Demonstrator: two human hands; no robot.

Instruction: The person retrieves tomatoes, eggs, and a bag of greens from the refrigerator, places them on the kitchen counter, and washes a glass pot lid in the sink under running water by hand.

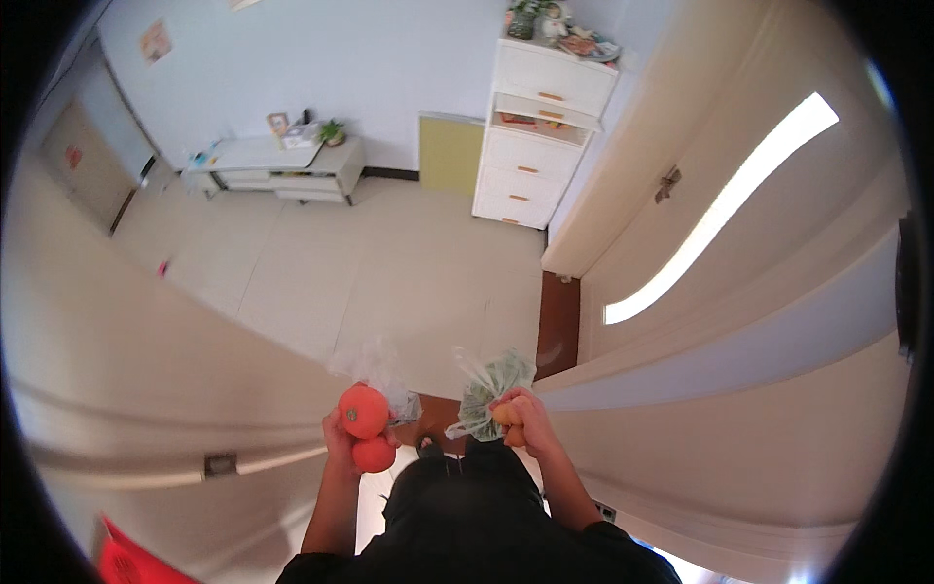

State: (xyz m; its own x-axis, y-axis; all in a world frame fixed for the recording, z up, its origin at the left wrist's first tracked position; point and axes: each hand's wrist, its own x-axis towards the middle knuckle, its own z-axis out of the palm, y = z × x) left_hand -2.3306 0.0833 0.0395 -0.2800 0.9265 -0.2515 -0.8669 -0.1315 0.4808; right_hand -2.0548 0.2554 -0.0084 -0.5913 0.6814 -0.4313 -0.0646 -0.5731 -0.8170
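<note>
Two round red-orange fruits, perhaps tomatoes or oranges, are in my left hand (pixel 333 436). The upper fruit (pixel 365 410) shows a small greenish mark, and the lower fruit (pixel 373 454) lies just below it. A clear plastic bag (pixel 394 379) hangs beyond that hand; how it is held is hidden. My right hand (pixel 535 422) is shut around small orange-yellow items (pixel 506 415), whose exact kind I cannot tell. From the same hand hangs a clear plastic bag (pixel 489 390) with leafy green contents.
I stand at a doorway with a brown threshold (pixel 560 328). A wooden door (pixel 700 204) with a curved glass strip is at the right. Ahead stand a white drawer cabinet (pixel 529 146) and a low TV cabinet (pixel 292 171) on the tiled floor (pixel 387 255).
</note>
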